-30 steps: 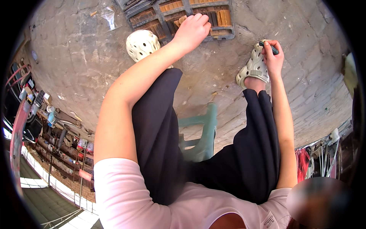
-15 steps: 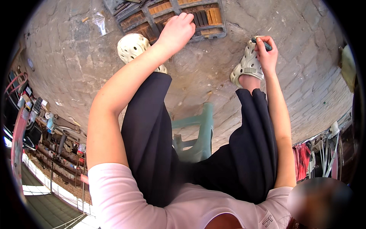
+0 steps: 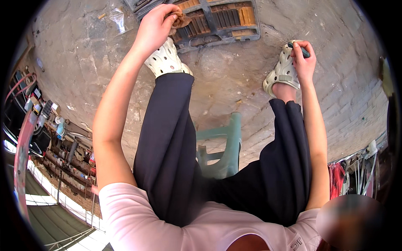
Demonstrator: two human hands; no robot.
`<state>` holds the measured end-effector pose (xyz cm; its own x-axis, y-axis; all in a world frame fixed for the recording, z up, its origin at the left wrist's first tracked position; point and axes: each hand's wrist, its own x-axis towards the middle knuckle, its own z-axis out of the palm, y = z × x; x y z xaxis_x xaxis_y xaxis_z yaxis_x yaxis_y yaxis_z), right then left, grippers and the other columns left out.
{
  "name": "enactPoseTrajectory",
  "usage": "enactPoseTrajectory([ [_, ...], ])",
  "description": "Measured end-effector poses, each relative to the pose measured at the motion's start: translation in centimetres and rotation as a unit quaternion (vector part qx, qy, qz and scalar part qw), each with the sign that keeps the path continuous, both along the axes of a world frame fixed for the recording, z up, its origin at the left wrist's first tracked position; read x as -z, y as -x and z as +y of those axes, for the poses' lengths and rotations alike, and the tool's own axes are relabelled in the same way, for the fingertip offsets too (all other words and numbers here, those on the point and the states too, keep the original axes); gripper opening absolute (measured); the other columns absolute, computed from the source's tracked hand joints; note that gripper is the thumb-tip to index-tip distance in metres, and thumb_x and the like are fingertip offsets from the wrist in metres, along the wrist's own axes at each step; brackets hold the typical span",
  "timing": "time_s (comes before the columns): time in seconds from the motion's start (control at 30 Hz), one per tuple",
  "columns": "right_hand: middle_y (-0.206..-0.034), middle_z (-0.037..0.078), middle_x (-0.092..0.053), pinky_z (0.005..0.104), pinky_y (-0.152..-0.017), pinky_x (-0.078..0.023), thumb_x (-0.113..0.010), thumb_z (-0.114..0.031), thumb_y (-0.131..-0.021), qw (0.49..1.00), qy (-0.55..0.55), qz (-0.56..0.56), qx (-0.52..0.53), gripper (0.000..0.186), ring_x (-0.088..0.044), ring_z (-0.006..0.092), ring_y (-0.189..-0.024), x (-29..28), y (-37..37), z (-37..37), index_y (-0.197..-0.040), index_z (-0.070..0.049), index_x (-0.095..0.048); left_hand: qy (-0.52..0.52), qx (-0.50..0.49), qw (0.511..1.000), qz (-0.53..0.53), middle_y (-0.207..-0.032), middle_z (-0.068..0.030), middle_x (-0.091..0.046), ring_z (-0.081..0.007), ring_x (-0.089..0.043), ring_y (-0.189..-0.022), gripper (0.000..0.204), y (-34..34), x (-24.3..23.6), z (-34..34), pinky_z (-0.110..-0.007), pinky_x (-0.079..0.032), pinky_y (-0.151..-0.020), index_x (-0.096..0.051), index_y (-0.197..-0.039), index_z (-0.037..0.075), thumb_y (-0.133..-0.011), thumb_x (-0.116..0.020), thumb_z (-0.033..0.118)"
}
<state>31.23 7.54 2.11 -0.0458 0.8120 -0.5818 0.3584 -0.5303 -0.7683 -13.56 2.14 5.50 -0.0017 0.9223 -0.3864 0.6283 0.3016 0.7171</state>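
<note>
1. Since the earlier frames, the left hand (image 3: pixel 155 31) has moved leftward, from over the middle of the gridded frame (image 3: pixel 228 36) to its near-left part; the right hand (image 3: pixel 305 60) has kept its place by the right foot.
2. Left hand: grasping a crumpled brown rag (image 3: pixel 181 21) between thumb and fingers. The rag bunches out on the hand's right side, over the frame's left compartments; whether it touches them cannot be told.
3. Right hand: fingers and thumb close around the dark green handle of a screwdriver-like tool (image 3: pixel 305 53). Its thin shaft points up and left toward the frame, apart from it.
4. The gridded frame, dark grey with ribbed, orange-brown compartments, lies on the worn, paved floor (image 3: pixel 217 90) beyond the feet, at the top edge. It sits beneath and to the right of the left hand, and well left of the right hand.
5. Pale clogs: the left clog (image 3: pixel 168 60) is partly hidden by the left hand; the right clog (image 3: pixel 278 69) is behind the right hand.
6. Between the dark-trousered legs stands a green plastic stool (image 3: pixel 233 140).
</note>
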Motion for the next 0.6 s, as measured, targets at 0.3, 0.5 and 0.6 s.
enactPoseTrajectory([
  [0.3, -0.070, -0.003, -0.062, 0.0202, -0.049, -0.034, -0.071, -0.020, -0.099, 0.999, -0.038, -0.014, -0.014, 0.013, -0.047, 0.0017, -0.055, 0.6, 0.1, -0.2, -0.097, -0.007, -0.066, -0.037, -0.012, 0.994, 0.102, -0.096, -0.0091, -0.072, -0.0308, -0.068, -0.096, 0.017, -4.5, 2.0, -2.1, -0.041, -0.055, -0.084, -0.070, -0.102, 0.008, -0.088, -0.073, 0.016],
  [0.5, -0.070, -0.004, -0.062, 0.0206, -0.049, -0.034, -0.071, -0.019, -0.099, 0.999, -0.038, -0.015, -0.010, 0.013, -0.047, 0.0019, -0.055, 0.5, 0.5, -0.2, -0.097, -0.007, -0.067, -0.119, -0.008, 0.982, 0.145, -0.094, -0.0044, -0.066, -0.0273, -0.063, -0.099, 0.014, -8.4, 6.2, -4.6, -0.040, -0.054, -0.084, -0.078, -0.098, 0.011, -0.086, -0.074, 0.017],
  [0.6, -0.070, -0.003, -0.062, 0.0207, -0.050, -0.034, -0.071, -0.020, -0.099, 0.999, -0.048, -0.023, -0.011, 0.014, -0.047, 0.0019, -0.055, 0.6, 0.3, -0.3, -0.097, -0.007, -0.067, -0.150, -0.009, 0.976, 0.155, -0.097, -0.0044, -0.066, -0.0264, -0.062, -0.099, 0.015, -9.6, 6.3, -5.3, -0.038, -0.055, -0.084, -0.077, -0.099, 0.009, -0.084, -0.072, 0.012],
])
